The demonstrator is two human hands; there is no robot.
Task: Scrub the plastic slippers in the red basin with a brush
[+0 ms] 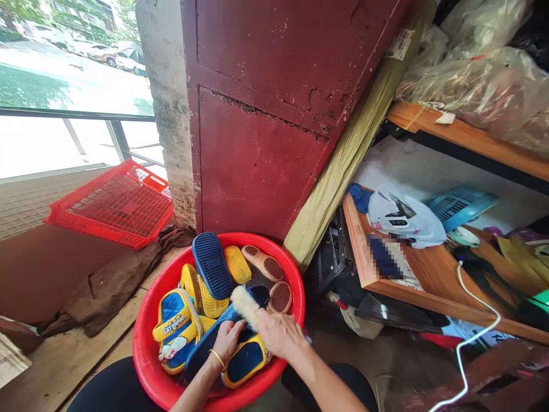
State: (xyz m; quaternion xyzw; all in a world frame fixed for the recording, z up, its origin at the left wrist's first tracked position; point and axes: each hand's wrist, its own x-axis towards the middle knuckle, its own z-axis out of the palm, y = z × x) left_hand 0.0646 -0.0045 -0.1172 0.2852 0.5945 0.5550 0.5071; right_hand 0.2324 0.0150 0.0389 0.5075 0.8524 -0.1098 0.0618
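A red round basin (143,337) full of slippers sits between my knees. My left hand (228,342), with a gold bangle at the wrist, is closed on a dark blue slipper (201,352) lying aslant in the basin. In my right hand (281,335) is a pale-bristled scrub brush (244,303), its bristles over the blue slipper; the hand hides its handle. Around them lie yellow-and-blue Ultraman slippers (174,326), another yellow-and-blue slipper (244,361), an upturned navy slipper (212,266), a yellow sole (238,264) and a tan shoe with brown sole patches (263,262).
A red plastic crate (115,203) leans at the left above a brown cloth (111,292). Behind the basin stands a dark red metal door (257,160). At right, a wooden shelf (437,269) bears a white bag (405,217), a blue fan-like object (463,206) and a white cable (480,337).
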